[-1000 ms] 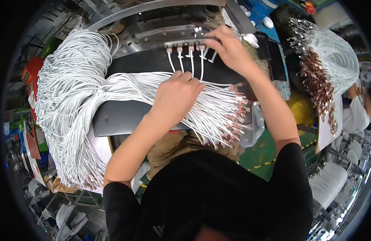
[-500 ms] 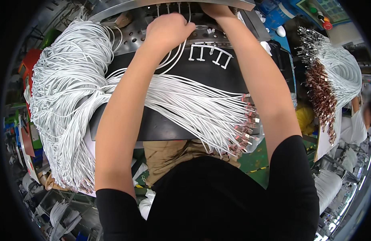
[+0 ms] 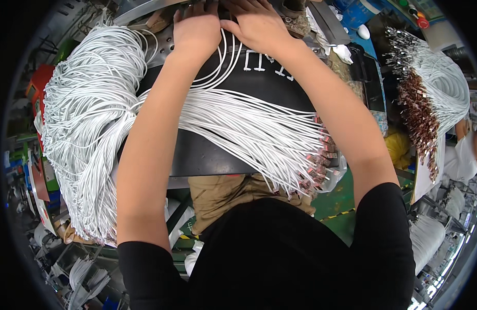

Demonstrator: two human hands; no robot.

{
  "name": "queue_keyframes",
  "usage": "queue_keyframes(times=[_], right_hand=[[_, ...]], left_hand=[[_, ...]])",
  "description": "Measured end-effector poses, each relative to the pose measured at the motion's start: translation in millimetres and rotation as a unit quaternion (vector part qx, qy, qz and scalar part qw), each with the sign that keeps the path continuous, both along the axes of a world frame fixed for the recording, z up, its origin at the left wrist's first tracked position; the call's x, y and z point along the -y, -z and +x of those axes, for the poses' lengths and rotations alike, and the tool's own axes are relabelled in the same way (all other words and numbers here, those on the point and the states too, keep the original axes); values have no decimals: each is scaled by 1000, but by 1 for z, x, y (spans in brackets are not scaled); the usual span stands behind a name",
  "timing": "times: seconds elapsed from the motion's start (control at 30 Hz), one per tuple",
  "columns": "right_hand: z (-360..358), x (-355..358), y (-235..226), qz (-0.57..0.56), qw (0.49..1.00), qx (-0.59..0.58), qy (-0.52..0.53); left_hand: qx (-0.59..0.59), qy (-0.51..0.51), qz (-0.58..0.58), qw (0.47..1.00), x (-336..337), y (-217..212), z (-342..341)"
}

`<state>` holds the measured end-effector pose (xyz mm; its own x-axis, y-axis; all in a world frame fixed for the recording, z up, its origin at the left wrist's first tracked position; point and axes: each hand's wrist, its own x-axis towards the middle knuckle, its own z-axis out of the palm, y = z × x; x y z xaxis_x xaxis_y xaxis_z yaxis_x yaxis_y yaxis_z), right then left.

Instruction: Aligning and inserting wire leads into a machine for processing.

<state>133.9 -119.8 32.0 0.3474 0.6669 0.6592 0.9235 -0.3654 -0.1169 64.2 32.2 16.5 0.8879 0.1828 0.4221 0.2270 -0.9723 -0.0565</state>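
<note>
Both hands reach to the bench's far edge, arms stretched forward. The left hand [image 3: 197,31] curls its grip over white wires [image 3: 218,57]; the right hand [image 3: 259,26] presses beside it, fingers bent, their pinch hidden. The wires fan across the black mat [image 3: 207,155].

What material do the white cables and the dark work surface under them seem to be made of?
White cables: probably plastic-sheathed wire, smooth and slightly glossy, bending in soft curves; their ends look like coppery metal terminals. Dark work surface: a matte black mat, possibly rubber or plastic; unclear which.
</note>
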Motion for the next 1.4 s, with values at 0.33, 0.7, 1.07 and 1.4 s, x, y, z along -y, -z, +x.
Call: queue_keyframes(times=[0.33, 0.7, 1.07, 1.4], right_hand=[[4, -1, 1, -127, 988, 27, 89], [-161, 334, 85, 167, 907, -284, 263], [-287, 497, 397, -383, 751, -518, 146], [-226, 471, 401, -415, 769, -433, 224]], left_hand=[[105, 182, -167, 963, -11, -5, -16], [-69, 19, -930, 360, 82, 49, -344], [71, -257, -739, 618, 56, 87, -357], [150, -194, -817, 522, 64, 121, -362]])
